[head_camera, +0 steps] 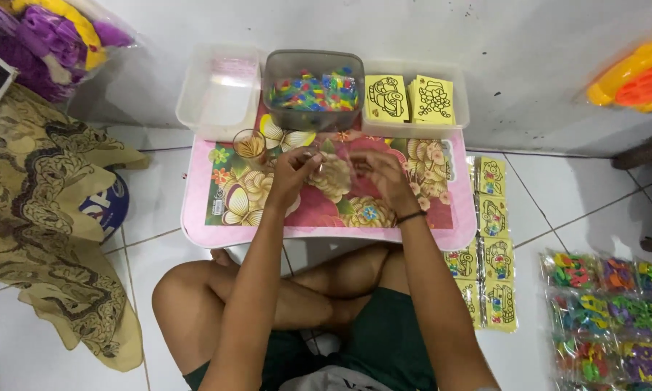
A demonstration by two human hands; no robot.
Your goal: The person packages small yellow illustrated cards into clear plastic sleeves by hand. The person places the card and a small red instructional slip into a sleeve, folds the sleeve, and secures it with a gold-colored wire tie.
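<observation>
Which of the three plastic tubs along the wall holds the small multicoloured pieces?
The middle one, the grey translucent tub. The clear tub to its left looks nearly empty, and the clear tub to its right holds yellow picture cards.

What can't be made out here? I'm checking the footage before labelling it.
- Head view: item between left hand and right hand: transparent, too small to identify.
- Left clear tub: contents washed out by glare.
- Bagged toys: cut off by the right edge.

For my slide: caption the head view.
Both hands hold a clear bag over a flowered tray table.
</observation>
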